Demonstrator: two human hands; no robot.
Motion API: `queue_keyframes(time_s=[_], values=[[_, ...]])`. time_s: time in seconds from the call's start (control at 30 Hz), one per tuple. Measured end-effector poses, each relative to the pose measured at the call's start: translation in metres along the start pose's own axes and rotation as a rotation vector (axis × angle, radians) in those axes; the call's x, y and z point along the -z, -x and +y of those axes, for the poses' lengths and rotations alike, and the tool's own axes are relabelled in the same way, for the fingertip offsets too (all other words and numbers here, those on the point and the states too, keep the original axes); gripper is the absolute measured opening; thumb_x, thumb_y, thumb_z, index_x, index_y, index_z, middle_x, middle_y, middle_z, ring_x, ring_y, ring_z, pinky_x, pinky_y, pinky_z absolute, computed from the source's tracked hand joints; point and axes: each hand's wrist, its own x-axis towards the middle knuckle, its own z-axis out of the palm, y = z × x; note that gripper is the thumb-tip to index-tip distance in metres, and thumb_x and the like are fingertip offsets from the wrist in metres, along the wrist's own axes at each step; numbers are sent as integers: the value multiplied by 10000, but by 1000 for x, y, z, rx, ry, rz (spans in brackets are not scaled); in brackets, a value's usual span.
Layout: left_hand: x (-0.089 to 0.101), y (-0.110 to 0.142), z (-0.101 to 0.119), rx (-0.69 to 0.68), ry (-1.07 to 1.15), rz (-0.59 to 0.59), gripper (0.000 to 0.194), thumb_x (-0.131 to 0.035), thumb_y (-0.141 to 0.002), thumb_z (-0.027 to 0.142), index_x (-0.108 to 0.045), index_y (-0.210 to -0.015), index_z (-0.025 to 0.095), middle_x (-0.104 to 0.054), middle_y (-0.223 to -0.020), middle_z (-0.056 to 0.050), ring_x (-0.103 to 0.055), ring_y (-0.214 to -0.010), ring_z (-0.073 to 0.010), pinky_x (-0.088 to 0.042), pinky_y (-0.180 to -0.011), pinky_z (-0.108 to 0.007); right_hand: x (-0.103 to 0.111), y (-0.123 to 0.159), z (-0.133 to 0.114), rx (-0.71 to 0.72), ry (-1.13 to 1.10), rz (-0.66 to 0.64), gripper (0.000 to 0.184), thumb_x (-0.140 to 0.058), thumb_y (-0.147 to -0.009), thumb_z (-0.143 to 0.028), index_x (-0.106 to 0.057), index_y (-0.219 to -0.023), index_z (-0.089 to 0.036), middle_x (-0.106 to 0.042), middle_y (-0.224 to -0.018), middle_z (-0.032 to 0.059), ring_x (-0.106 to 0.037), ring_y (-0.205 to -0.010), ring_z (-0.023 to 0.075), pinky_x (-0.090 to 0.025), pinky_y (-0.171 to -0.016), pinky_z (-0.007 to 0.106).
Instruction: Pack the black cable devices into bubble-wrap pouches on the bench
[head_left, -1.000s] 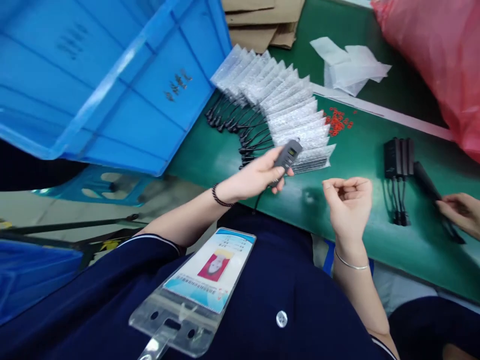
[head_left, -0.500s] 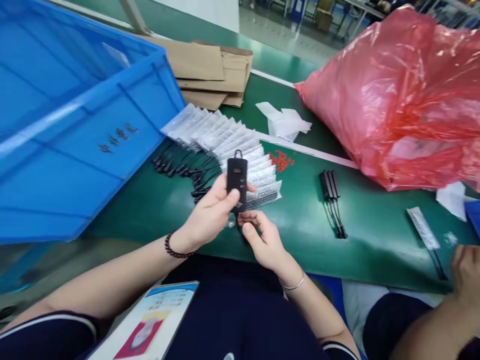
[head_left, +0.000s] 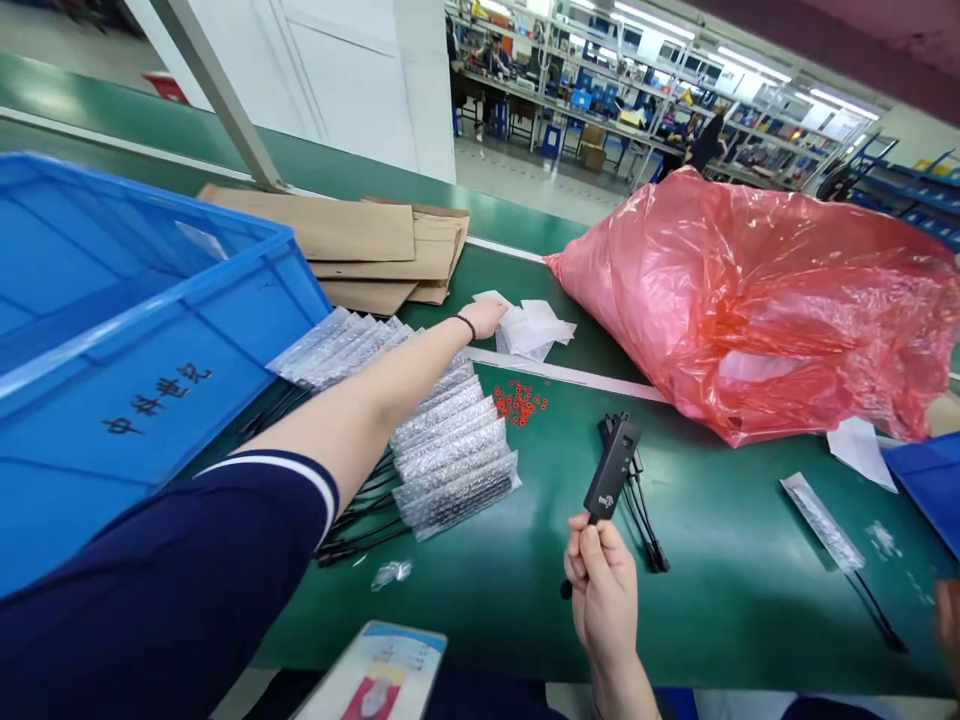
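**Left hand out at the white sheets, device held upright in the right**

Head view: the left hand (head_left: 484,317) stretches far across the table (head_left: 720,590), fingers laid flat on the white sheets (head_left: 536,327). The right hand (head_left: 600,590) is clenched round the black device (head_left: 613,468), held upright, display facing the wearer, just above the green surface, probably for a look. Bubble-wrap pouches (head_left: 450,455) lie fanned between.

The black device (head_left: 611,468) has passed to the right hand (head_left: 602,590) (left hand (head_left: 484,316) now reaches the white sheets (head_left: 534,326)).
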Motion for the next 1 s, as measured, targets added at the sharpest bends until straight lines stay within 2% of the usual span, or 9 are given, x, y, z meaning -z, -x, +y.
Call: queue_keyframes(time_s=[0.13,0.27,0.37,0.43,0.53,0.63,0.73,0.8,1.0], values=[[-6,-5,-4,126,78,79,184,-482,-809,91,-637,-891,38,-647,-1004,-224,-573,-1002,-279,-390,-928,-401,11,2,3,-34,40,-6,213,-581,-866,-378,-662,-897,-184,-461,-640,-23,-295,-488,25,-200,-437,194],[32,7,-1,234,157,316,281,-323,-932,191,-540,-1082,95,-617,-1104,-196,-572,-1046,-249,-411,-922,-383,17,-1,2,-34,105,8,230,-596,-852,-384,-669,-925,-178,-546,-701,15,-356,-505,39,-255,-431,191],[60,43,23,237,640,412,259,-263,-964,218,-473,-1092,138,-620,-1103,-148,-629,-940,-180,-481,-844,-331,11,-12,-4,36,158,0,237,-587,-851,-391,-664,-907,-175,-628,-1018,109,-477,-597,75,-346,-454,209],[64,81,52,196,1190,291,165,-345,-953,239,-479,-988,150,-645,-1016,-119,-658,-809,-165,-515,-790,-346,3,-22,-10,107,198,-4,248,-582,-845,-402,-659,-900,-173,-555,-1242,142,-561,-738,131,-411,-496,230],[51,145,104,206,1594,-49,102,-452,-915,215,-497,-867,138,-665,-882,-99,-667,-712,-174,-529,-757,-387,-7,-37,-18,226,250,40,273,-588,-825,-426,-664,-912,-179,-555,-1247,125,-585,-787,151,-459,-530,242],[27,199,154,159,1732,-172,128,-573,-860,254,-553,-900,134,-675,-905,-96,-664,-766,-189,-530,-748,-376,-7,-44,-20,306,244,89,284,-568,-831,-444,-666,-906,-188,-619,-1084,79,-552,-682,107,-460,-509,222],[-1,230,190,40,1755,-106,235,-705,-757,263,-632,-939,132,-678,-960,-89,-640,-879,-189,-508,-793,-322,-2,-33,-18,332,300,135,292,-546,-851,-438,-661,-920,-179,-641,-996,62,-518,-582,77,-436,-472,211],[-16,237,201,74,1771,-15,248,-754,-700,276,-666,-876,124,-682,-898,-72,-628,-849,-170,-497,-770,-286,5,-19,-17,346,390,138,278,-541,-863,-417,-662,-925,-175,-647,-979,59,-504,-540,66,-438,-482,220],[-26,234,177,301,1952,169,325,-800,-642,348,-636,-826,138,-641,-786,-11,-600,-713,-123,-482,-668,-263,39,25,-19,399,760,58,227,-551,-872,-338,-656,-750,-178,-673,-912,69,-516,-581,105,-423,-497,251]])
